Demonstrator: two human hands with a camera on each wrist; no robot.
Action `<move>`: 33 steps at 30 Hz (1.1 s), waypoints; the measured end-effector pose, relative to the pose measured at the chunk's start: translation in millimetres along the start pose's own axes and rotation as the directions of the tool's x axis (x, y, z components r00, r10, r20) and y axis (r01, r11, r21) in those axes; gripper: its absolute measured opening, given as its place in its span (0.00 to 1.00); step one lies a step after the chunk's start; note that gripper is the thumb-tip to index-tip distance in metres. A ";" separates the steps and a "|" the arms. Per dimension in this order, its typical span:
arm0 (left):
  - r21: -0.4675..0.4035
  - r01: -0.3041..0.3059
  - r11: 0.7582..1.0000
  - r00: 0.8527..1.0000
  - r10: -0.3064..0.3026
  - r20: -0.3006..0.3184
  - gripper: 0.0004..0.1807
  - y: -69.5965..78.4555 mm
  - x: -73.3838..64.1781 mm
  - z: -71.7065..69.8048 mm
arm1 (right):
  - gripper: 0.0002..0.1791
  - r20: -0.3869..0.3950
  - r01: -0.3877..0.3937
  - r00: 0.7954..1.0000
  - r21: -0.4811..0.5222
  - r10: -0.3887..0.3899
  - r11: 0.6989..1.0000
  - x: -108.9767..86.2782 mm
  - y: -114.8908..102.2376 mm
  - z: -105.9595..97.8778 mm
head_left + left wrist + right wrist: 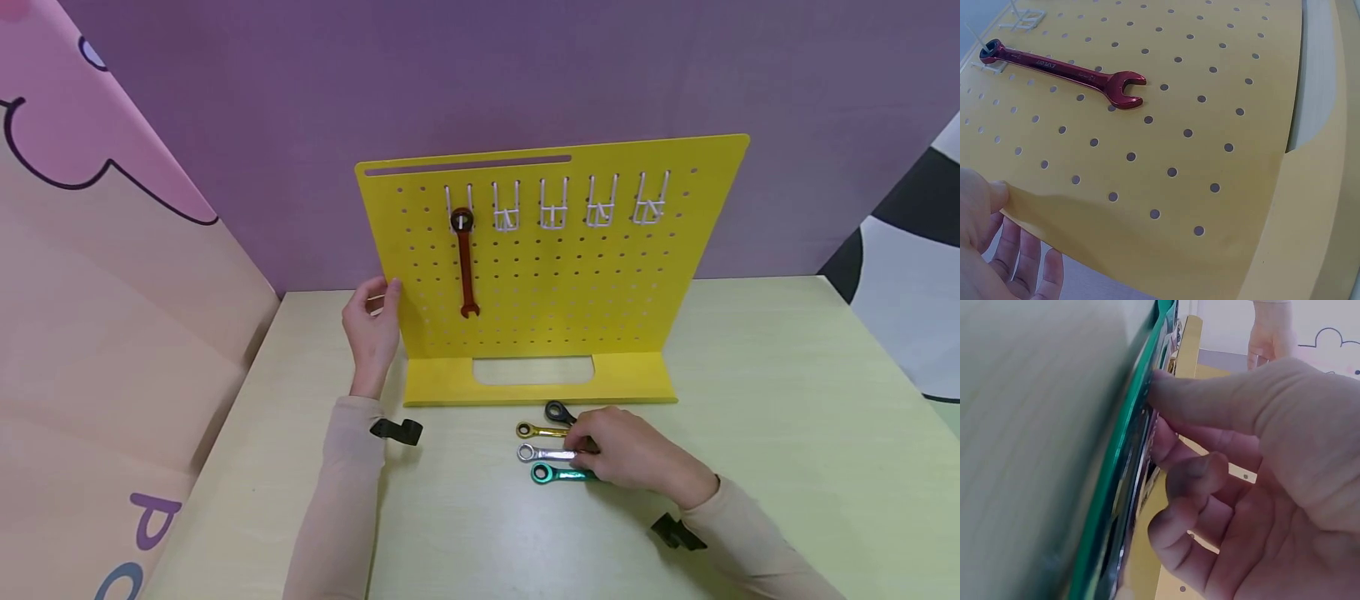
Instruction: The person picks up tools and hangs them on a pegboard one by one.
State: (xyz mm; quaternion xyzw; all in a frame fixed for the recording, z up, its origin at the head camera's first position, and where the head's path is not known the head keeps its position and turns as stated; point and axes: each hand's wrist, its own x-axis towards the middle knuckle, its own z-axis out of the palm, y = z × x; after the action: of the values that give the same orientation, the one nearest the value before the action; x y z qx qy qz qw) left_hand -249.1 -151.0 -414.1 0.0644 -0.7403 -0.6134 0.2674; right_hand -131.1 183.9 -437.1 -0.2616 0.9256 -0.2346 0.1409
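Observation:
My left hand (375, 329) holds the left edge of a yellow pegboard (442, 372), with the thumb on its front and the fingers behind. A red combination wrench (466, 271) hangs by its ring end from the leftmost white hook, jaw end down. My right hand (633, 454) is low over a group of wrenches in front of the board's base. Its thumb and index finger pinch the silver wrench (551, 454). Beside this lie a gold wrench (540, 431), a black wrench (557, 411) and a green wrench (558, 475). The hand covers their right ends.
Several white wire hooks (553, 215) line the upper part of the pegboard, to the right of the red wrench. Under everything is a pale wooden table (465, 517). A purple wall panel (480, 75) rises behind the board, and a printed panel (112, 317) stands at left.

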 end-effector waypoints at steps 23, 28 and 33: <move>-0.007 -0.011 1.000 1.000 0.011 -0.002 0.17 -4.4 1.3 0.5 | 0.06 -0.016 0.008 1.000 0.046 -0.007 0.999 -0.6 0.8 0.6; 0.001 -0.005 1.000 1.000 0.005 -0.004 0.16 -3.0 0.9 1.0 | 0.06 -0.046 0.001 0.999 0.052 0.002 0.999 -1.2 0.2 -2.3; 0.007 -0.002 1.000 1.000 0.002 0.000 0.16 -2.5 0.6 0.5 | 0.05 -0.052 -0.012 0.999 0.068 0.016 0.998 0.4 2.6 -3.0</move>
State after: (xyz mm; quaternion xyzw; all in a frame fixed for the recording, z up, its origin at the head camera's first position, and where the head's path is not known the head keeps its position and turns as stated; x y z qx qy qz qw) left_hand -250.4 -151.4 -416.4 0.0646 -0.7425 -0.6104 0.2680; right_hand -133.7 186.7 -435.9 -0.2440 0.9223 -0.2713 0.1271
